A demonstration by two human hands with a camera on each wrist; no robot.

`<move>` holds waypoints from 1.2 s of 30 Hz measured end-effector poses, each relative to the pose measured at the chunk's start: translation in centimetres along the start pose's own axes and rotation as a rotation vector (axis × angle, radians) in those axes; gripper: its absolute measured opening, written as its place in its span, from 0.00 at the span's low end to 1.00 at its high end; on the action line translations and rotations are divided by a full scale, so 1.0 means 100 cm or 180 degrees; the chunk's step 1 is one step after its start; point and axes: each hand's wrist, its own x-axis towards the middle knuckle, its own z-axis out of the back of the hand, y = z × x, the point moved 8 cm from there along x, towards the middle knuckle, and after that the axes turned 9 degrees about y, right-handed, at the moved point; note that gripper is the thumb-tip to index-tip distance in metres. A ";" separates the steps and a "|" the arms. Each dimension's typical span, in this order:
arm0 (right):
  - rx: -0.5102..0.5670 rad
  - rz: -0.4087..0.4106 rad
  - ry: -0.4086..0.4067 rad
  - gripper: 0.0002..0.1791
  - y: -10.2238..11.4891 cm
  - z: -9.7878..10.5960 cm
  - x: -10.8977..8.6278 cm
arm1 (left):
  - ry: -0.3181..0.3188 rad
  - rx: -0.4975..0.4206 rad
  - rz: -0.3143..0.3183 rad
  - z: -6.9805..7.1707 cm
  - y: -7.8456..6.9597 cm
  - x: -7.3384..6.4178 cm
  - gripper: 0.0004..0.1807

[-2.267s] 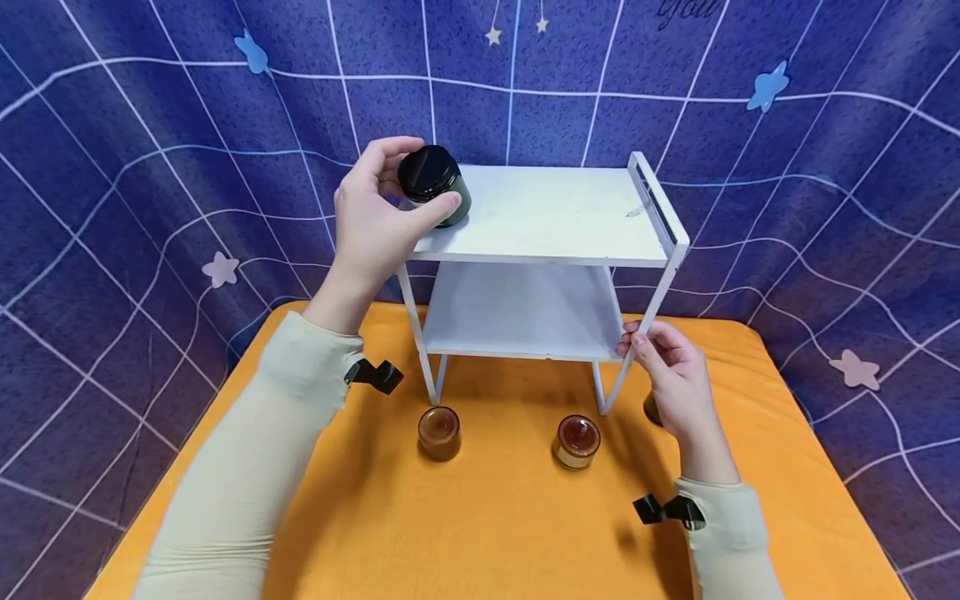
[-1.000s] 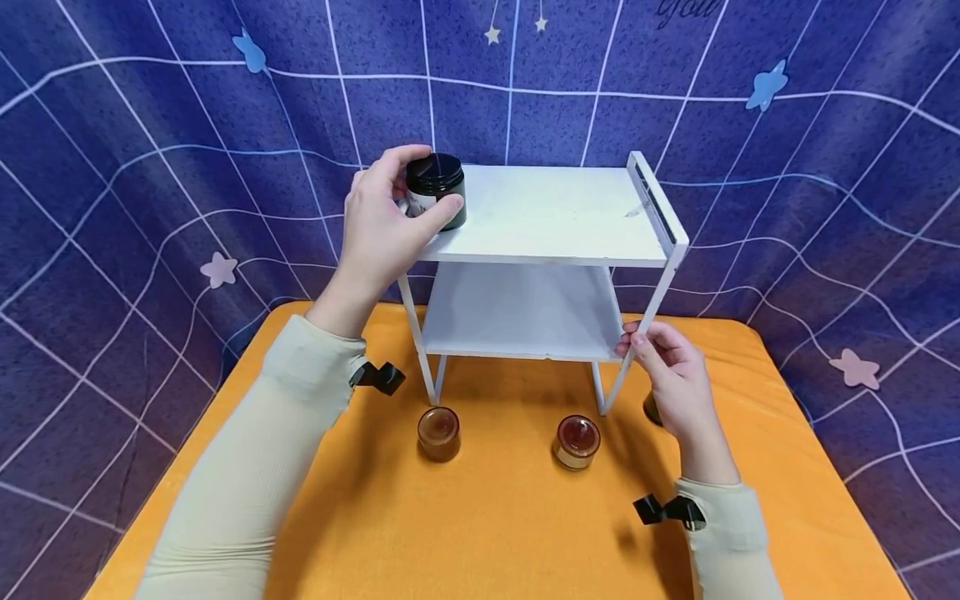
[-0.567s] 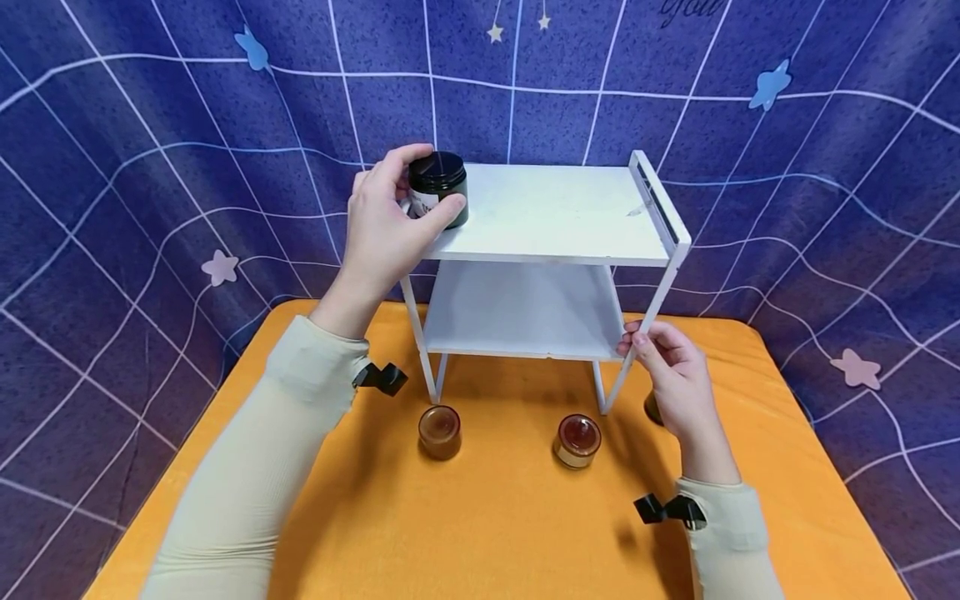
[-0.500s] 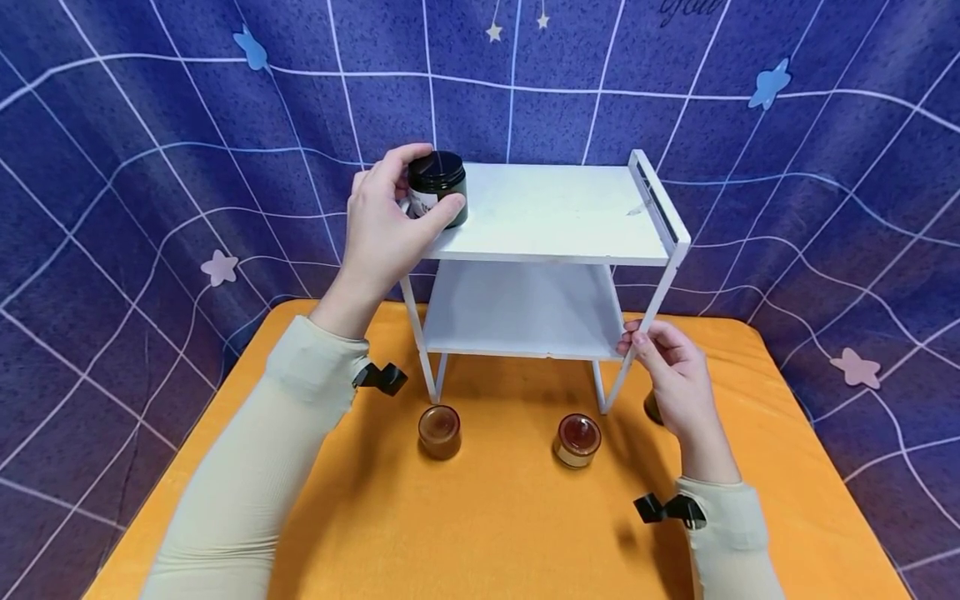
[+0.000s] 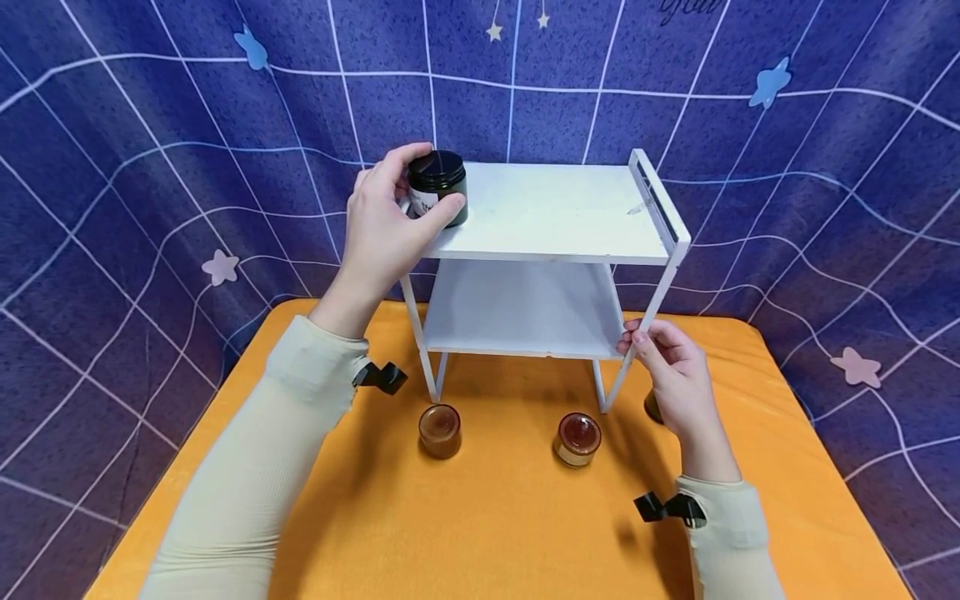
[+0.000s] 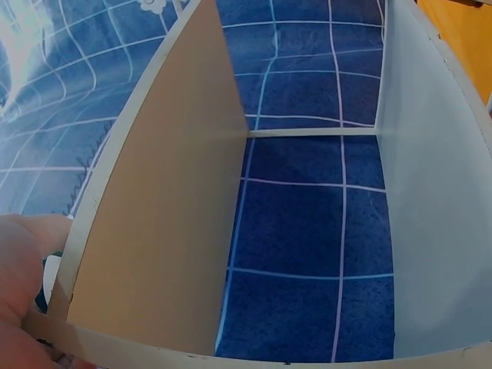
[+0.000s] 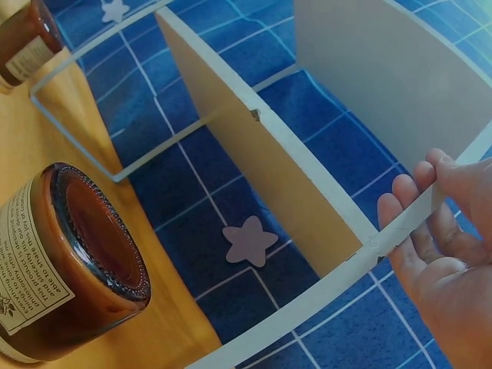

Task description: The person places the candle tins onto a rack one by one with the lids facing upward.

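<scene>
"Black-lidded jar point(image 5: 437, 185): where do we record it?"

"We find it upright at the left end of the upper shelf point(image 5: 551, 208), a little behind the front edge. Contact beneath it we cannot confirm; the left wrist view shows mostly the shelf's underside."

"State of the grip?"

"We note the left hand point(image 5: 381, 212) curled round the jar, thumb on the near side. We note the right hand point(image 5: 678, 367) gripping the right front leg point(image 5: 661, 292), in our judgement to steady the unit."

"How far along do we rate the work?"

"We judge the jar placed or nearly so, with release not yet made. We count two more jars off the unit: a left amber jar point(image 5: 440, 432) and a right amber jar point(image 5: 578, 440), both on the orange cloth point(image 5: 480, 525). A dark object point(image 5: 653, 408) behind the right hand is too covered for us to identify."

"Edges and open room?"

"We see bare board from the jar across to the raised end rail point(image 5: 658, 204). We find no lip along the front, so we rate a forward slip the chief risk. The hand hides the left margin. We find the lower shelf point(image 5: 525, 308) open from the front, and free air above the jar."
</scene>
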 end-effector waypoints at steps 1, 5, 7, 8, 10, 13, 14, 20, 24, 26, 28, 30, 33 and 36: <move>-0.0003 0.0002 0.0000 0.10 0.000 0.000 0.000 | 0.0006 0.0008 -0.0007 0.000 0.000 0.000 0.35; -0.0019 0.0006 0.0014 0.10 0.000 0.001 0.000 | 0.0006 0.0062 -0.0056 0.000 0.001 -0.002 0.37; -0.0023 0.0005 0.0017 0.10 -0.001 0.002 0.000 | -0.0012 0.0065 -0.0080 0.000 0.001 -0.003 0.39; -0.0021 0.0004 0.0018 0.10 -0.001 0.002 0.000 | -0.0017 0.0050 -0.0082 0.001 0.002 -0.004 0.40; -0.0015 0.0001 0.0012 0.09 -0.002 0.002 0.000 | -0.0034 0.0012 -0.0071 0.001 0.003 -0.005 0.42; -0.0004 0.0003 0.0007 0.09 -0.002 0.002 -0.001 | -0.0040 -0.0083 -0.0032 0.003 0.005 -0.008 0.44; -0.0007 0.0002 0.0006 0.09 -0.002 0.002 -0.001 | -0.0044 -0.0115 -0.0039 0.003 0.005 -0.009 0.44; -0.0023 -0.0006 0.0005 0.09 -0.001 0.001 0.000 | -0.0039 -0.0259 -0.0088 0.007 0.005 -0.017 0.41; -0.0022 -0.0011 0.0006 0.10 -0.001 0.001 0.000 | -0.0023 -0.0273 -0.0081 0.010 0.010 -0.024 0.41; -0.0019 -0.0008 0.0004 0.10 -0.001 0.001 0.000 | -0.0018 -0.0264 -0.0084 0.011 0.013 -0.027 0.40; -0.0014 -0.0001 0.0008 0.10 -0.001 0.001 0.000 | -0.0028 -0.0291 -0.0105 0.013 0.015 -0.030 0.39; -0.0010 0.0009 0.0018 0.09 -0.001 0.001 0.000 | -0.0055 -0.0339 -0.0150 0.014 0.016 -0.034 0.37; -0.0006 0.0028 0.0042 0.10 0.000 0.000 0.000 | -0.0090 -0.0381 -0.0219 0.016 0.020 -0.041 0.34; 0.0005 0.0048 0.0049 0.09 0.001 0.000 0.000 | -0.0111 -0.0372 -0.0211 0.016 0.026 -0.048 0.31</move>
